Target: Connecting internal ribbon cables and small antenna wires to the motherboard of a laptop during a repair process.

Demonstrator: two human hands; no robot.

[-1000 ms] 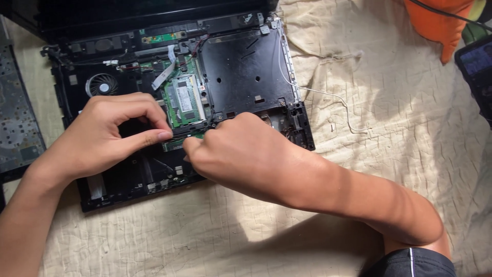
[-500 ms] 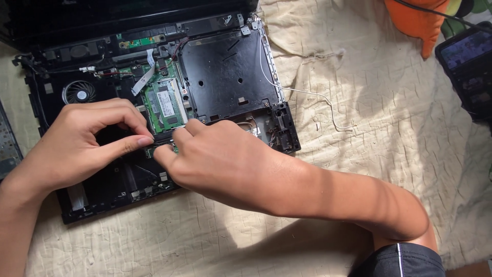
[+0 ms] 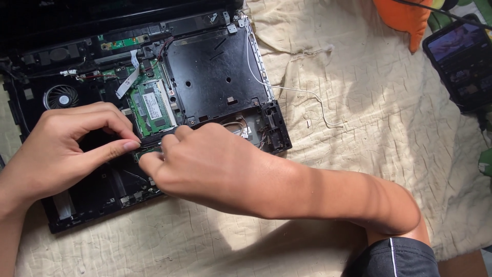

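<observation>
Opened laptop base (image 3: 215,77) lying on a cream quilted cloth (image 3: 359,102), inner parts bared. Left hand (image 3: 61,149) curled over the lower left of the base, thumb and forefinger pinched together at the lower edge of the green memory module (image 3: 152,106); whether anything sits between those fingertips cannot be told. Right hand (image 3: 205,161) reaching across from the right, fingers bent down onto the same spot just below the module, tips nearly touching the left thumb; closed in a loose fist, with any grip hidden under the knuckles. Memory module seated flat in its slot near the middle of the base, just above both hands. Round cooling fan (image 3: 60,97) at the left, above the left hand. White flat ribbon cable (image 3: 128,79) slanting down beside the module. Thin white wire (image 3: 302,97) trailing from the base out onto the cloth. Dark phone (image 3: 461,61) at the far right, well apart, next to an orange object (image 3: 405,18) at the top edge.
</observation>
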